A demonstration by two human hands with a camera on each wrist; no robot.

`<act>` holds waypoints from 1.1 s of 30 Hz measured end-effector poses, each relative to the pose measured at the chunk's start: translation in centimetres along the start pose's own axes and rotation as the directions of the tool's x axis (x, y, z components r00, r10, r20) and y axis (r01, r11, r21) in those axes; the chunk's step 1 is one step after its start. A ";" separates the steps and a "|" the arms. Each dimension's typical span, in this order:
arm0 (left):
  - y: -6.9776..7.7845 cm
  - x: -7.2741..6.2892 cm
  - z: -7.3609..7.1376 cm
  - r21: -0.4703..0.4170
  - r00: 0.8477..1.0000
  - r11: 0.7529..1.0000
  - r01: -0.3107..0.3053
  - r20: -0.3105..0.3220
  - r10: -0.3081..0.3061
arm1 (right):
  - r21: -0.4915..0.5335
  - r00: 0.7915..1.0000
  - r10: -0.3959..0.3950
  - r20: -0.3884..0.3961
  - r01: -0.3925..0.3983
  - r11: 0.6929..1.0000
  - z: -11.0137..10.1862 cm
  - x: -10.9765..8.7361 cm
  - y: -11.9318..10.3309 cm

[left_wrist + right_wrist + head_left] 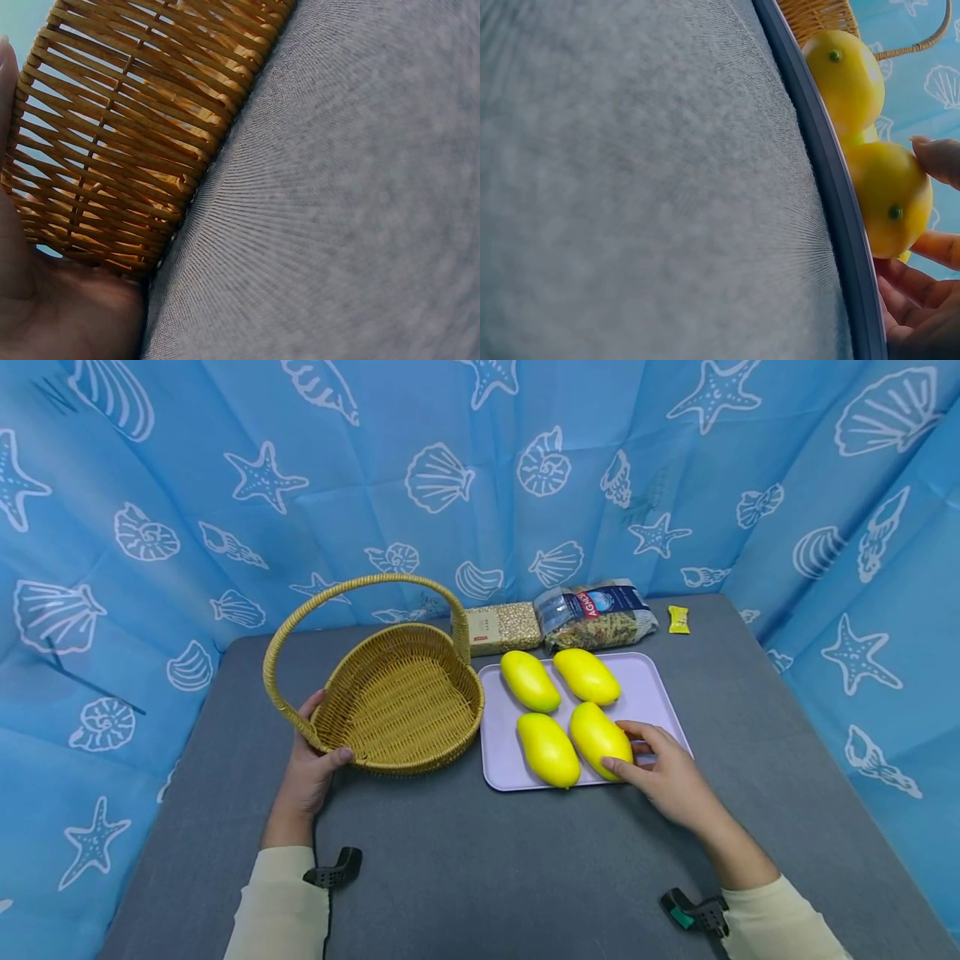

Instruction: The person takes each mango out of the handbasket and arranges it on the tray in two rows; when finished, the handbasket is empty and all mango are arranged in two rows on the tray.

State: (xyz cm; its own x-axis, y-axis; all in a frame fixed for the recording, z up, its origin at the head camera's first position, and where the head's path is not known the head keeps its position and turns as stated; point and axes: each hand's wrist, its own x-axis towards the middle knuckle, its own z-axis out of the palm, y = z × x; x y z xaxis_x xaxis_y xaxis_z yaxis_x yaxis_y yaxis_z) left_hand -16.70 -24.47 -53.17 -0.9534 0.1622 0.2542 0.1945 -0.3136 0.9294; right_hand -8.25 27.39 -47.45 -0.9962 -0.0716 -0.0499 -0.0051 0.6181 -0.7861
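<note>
A woven wicker basket [408, 702] with a tall arched handle stands on the table at the left, and nothing lies inside it. My left hand [309, 777] holds its left side, thumb over the rim and fingers behind the wall; the weave [112, 127] fills much of the left wrist view. Several yellow mangoes lie on a pale lilac tray [660, 693]. My right hand [671, 777] grips the front right mango [597, 735], thumb at its near end and fingers at its right side. Beside it is the front left mango [549, 750].
Behind the tray stand a pack of pale beans or grains [517, 627] and a bag of pasta [600, 614]. A small yellow wrapped packet [678, 619] lies at the back right of the grey table [480, 877]. A blue shell-patterned curtain [337, 468] closes off the back and sides.
</note>
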 end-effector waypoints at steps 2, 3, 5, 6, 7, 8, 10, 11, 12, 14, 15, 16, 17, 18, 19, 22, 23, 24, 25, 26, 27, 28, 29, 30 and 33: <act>0.0 0.0 0.0 0.000 1.000 1.000 0.001 -0.002 -0.001 | -0.001 1.000 0.001 -0.001 -0.001 1.000 0.0 0.0 0.0; 0.0 0.0 0.0 -0.001 1.000 1.000 0.002 -0.002 -0.002 | -0.002 1.000 0.001 -0.002 -0.001 1.000 0.0 0.0 0.0; 0.0 0.1 0.0 0.000 1.000 1.000 0.003 -0.003 -0.003 | 0.000 1.000 -0.001 -0.003 0.001 1.000 0.0 0.0 0.0; 0.0 0.1 0.1 0.000 1.000 1.000 0.002 -0.003 -0.002 | 0.002 1.000 -0.002 -0.003 0.002 1.000 0.0 -0.1 0.0; 0.0 0.1 0.1 -0.001 1.000 1.000 0.002 -0.004 -0.002 | 0.003 1.000 -0.003 -0.003 0.003 1.000 0.0 0.0 0.0; 0.0 0.2 0.1 -0.003 1.000 1.000 0.002 -0.003 -0.002 | 0.004 1.000 -0.003 -0.002 0.003 1.000 0.0 0.0 0.0; 0.0 0.2 0.1 -0.004 1.000 1.000 0.003 -0.002 -0.003 | 0.008 1.000 -0.006 -0.002 0.006 1.000 0.0 0.0 0.0; 0.0 0.2 0.1 -0.005 1.000 1.000 0.003 -0.002 -0.003 | 0.008 1.000 -0.006 -0.001 0.006 1.000 -0.1 0.0 0.0; -0.1 0.2 0.1 -0.006 1.000 1.000 0.003 -0.001 -0.003 | 0.007 1.000 -0.005 -0.001 0.005 1.000 -0.1 0.0 0.0; -0.1 0.2 0.1 -0.007 1.000 1.000 0.004 -0.001 -0.004 | 0.007 1.000 -0.002 -0.002 0.003 1.000 0.0 0.0 0.0; -0.1 0.2 0.1 -0.006 1.000 1.000 0.005 -0.002 -0.005 | 0.006 1.000 -0.001 -0.003 0.001 1.000 0.0 0.0 0.0; -0.1 0.2 0.1 -0.005 1.000 1.000 0.005 -0.002 -0.005 | 0.007 1.000 0.003 -0.003 -0.003 1.000 0.0 0.0 0.0; -0.1 0.2 0.1 -0.004 1.000 1.000 0.006 -0.005 -0.006 | 0.007 1.000 0.005 -0.004 -0.005 1.000 0.0 0.0 0.0; -0.1 0.2 0.1 -0.003 1.000 1.000 0.008 -0.008 -0.008 | 0.008 1.000 0.009 -0.004 -0.009 1.000 0.0 0.0 0.0; -0.1 0.2 0.1 0.000 1.000 1.000 0.010 -0.011 -0.010 | 0.009 1.000 0.011 -0.004 -0.011 1.000 0.0 0.0 0.0; -0.1 0.1 0.2 0.007 1.000 1.000 0.017 -0.022 -0.017 | 0.012 1.000 0.018 -0.001 -0.018 1.000 0.0 -0.1 0.0; -0.1 0.1 0.2 0.010 0.999 1.000 0.020 -0.027 -0.020 | 0.015 1.000 0.020 0.002 -0.020 1.000 -0.1 -0.2 0.0; 0.0 0.1 0.2 0.016 0.999 1.000 0.021 -0.033 -0.021 | 0.019 1.000 0.023 0.005 -0.023 1.000 -0.1 -0.2 -0.1; 0.0 0.1 0.2 0.020 0.999 1.000 0.022 -0.039 -0.021 | 0.025 1.000 0.021 0.006 -0.022 0.999 -0.2 -0.2 -0.1; 0.1 0.1 0.2 0.024 0.999 0.999 0.021 -0.044 -0.020 | 0.032 1.000 0.020 0.008 -0.020 0.999 -0.3 -0.3 -0.2; 0.2 0.1 0.2 0.033 0.998 0.999 0.021 -0.051 -0.019 | 0.038 1.000 0.018 0.009 -0.018 0.999 -0.5 -0.3 -0.3; 0.2 0.1 0.2 0.038 0.998 0.999 0.021 -0.060 -0.019 | 0.041 1.000 0.013 0.008 -0.014 0.999 -0.7 -0.2 -0.3; 0.3 0.1 0.3 0.046 0.997 0.999 0.021 -0.073 -0.018 | 0.046 1.000 0.007 0.006 -0.007 0.999 -0.9 -0.2 -0.5; 0.4 0.0 0.3 0.059 0.996 0.998 0.024 -0.088 -0.019 | 0.050 1.000 0.000 0.003 0.000 0.999 -1.1 -0.2 -0.6; 1.1 -0.1 0.6 0.099 0.990 0.994 0.050 -0.139 -0.035 | 0.040 1.000 -0.008 -0.002 0.008 0.999 -1.8 0.0 -1.0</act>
State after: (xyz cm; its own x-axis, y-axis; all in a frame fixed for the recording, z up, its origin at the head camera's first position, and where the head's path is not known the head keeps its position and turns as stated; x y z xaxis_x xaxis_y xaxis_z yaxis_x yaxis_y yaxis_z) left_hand -16.25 -24.32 -52.02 -0.9825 0.0417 0.1815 0.1689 -0.2106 0.9629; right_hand -8.40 28.17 -45.50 -0.9963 -0.0747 -0.0420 -0.0098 0.5854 -0.8107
